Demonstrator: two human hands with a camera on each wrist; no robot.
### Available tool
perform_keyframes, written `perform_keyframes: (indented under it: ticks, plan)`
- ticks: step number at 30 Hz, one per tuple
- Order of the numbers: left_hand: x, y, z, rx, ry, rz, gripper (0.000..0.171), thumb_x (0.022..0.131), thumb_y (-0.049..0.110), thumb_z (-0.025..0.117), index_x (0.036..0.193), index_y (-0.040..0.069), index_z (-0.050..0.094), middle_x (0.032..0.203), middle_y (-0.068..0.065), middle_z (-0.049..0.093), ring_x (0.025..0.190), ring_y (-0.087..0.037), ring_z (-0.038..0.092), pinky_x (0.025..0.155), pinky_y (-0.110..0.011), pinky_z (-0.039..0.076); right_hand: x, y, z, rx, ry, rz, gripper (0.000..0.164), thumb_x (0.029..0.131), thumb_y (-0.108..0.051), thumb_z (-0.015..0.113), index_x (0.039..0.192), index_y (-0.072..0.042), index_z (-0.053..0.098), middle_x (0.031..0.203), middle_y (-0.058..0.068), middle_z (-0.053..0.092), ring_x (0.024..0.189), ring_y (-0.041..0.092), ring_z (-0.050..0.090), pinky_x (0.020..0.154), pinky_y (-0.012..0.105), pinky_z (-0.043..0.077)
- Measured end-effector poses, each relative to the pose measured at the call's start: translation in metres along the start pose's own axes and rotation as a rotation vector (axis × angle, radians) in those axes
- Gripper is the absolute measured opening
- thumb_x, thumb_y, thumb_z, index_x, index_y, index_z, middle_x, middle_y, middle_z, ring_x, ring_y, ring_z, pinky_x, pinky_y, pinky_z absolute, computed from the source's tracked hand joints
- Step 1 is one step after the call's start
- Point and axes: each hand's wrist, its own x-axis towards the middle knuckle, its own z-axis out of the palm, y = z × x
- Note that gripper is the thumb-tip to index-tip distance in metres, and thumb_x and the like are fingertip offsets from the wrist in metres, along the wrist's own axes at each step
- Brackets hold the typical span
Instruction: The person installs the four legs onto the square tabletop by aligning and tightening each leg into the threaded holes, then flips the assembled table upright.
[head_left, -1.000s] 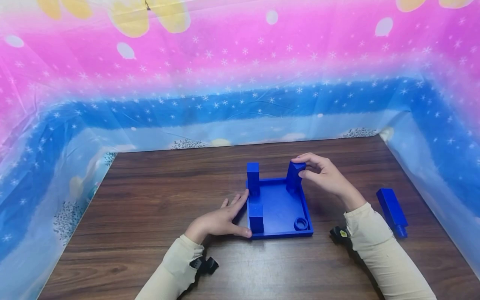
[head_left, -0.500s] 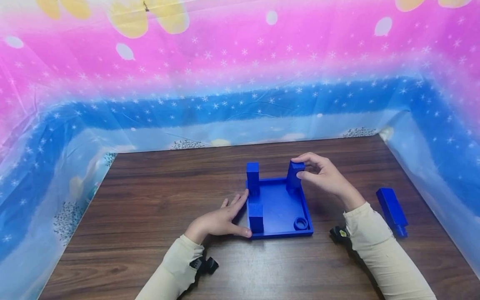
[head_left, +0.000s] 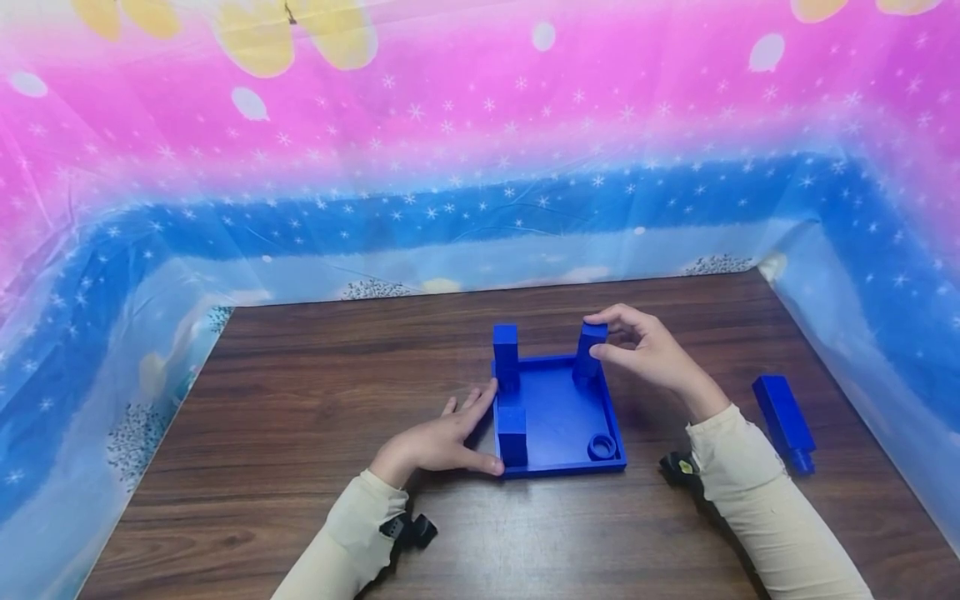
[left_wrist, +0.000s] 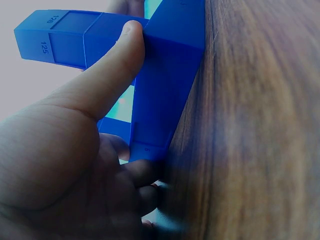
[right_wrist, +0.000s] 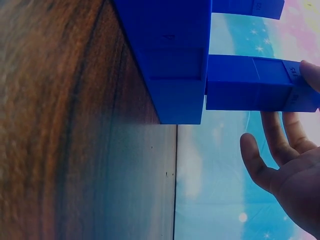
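A blue square base point(head_left: 558, 417) with a raised rim lies on the table, probably a small upside-down table top. My right hand point(head_left: 651, 357) pinches the top of the blue square leg point(head_left: 588, 354) at its far right corner, thumb on the near face. In the right wrist view that leg point(right_wrist: 240, 84) meets the base at a narrow gap. Straight fingers of my left hand point(head_left: 431, 442) press along the base's left side, thumb at the near left corner. Upright legs stand far left point(head_left: 506, 357) and near left point(head_left: 513, 437). A round socket point(head_left: 602, 447) shows at the near right corner.
A loose blue leg point(head_left: 783, 414) with a threaded end lies on the wooden table point(head_left: 315, 383), right of my right forearm. A patterned cloth point(head_left: 480, 200) encloses the back and sides. Black wrist cameras sit under both sleeves.
The leg under my right hand has turned slightly about its upright axis, and my right thumb has shifted a little left. My left hand and the base stay in place.
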Motion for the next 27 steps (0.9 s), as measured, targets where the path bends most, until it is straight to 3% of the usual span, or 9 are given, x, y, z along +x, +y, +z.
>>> perform_keyframes:
  ticks: [4, 8, 15, 27]
  plan:
    - [0.0003, -0.0029, 0.0019, 0.000, 0.008, 0.008, 0.127, 0.086, 0.069, 0.075, 0.170, 0.025, -0.009, 0.177, -0.007, -0.003, 0.161, -0.027, -0.010, 0.128, -0.050, -0.013, -0.0005, 0.0008, 0.0005, -0.014, 0.003, 0.018, 0.038, 0.092, 0.000, 0.079, 0.129, 0.000, 0.069, 0.121, 0.017, 0.072, 0.106, 0.025, 0.068, 0.091, 0.029, 0.056]
    - [-0.0009, -0.0003, 0.0004, -0.016, 0.003, 0.026, 0.127, 0.087, 0.065, 0.077, 0.170, 0.021, -0.008, 0.176, -0.012, -0.003, 0.161, -0.032, -0.010, 0.127, -0.054, -0.013, -0.0001, 0.0023, 0.0010, -0.010, 0.005, 0.034, 0.040, 0.090, 0.000, 0.081, 0.128, -0.001, 0.069, 0.115, 0.015, 0.073, 0.101, 0.025, 0.069, 0.088, 0.029, 0.058]
    - [-0.0012, 0.0057, -0.0013, 0.009, -0.011, -0.012, 0.123, 0.091, 0.051, 0.081, 0.170, 0.019, -0.008, 0.176, -0.012, -0.001, 0.161, -0.029, -0.011, 0.128, -0.052, -0.012, 0.0004, 0.0035, 0.0017, 0.011, -0.009, 0.034, 0.042, 0.089, 0.001, 0.082, 0.129, 0.000, 0.068, 0.117, 0.019, 0.072, 0.095, 0.027, 0.072, 0.082, 0.030, 0.061]
    - [-0.0008, 0.0037, -0.0008, 0.002, -0.010, -0.018, 0.123, 0.091, 0.052, 0.080, 0.170, 0.020, -0.008, 0.176, -0.012, -0.002, 0.161, -0.029, -0.011, 0.128, -0.054, -0.011, 0.0007, 0.0031, 0.0082, -0.003, 0.021, 0.019, 0.039, 0.090, 0.001, 0.082, 0.126, -0.001, 0.066, 0.114, 0.020, 0.071, 0.086, 0.026, 0.070, 0.073, 0.029, 0.059]
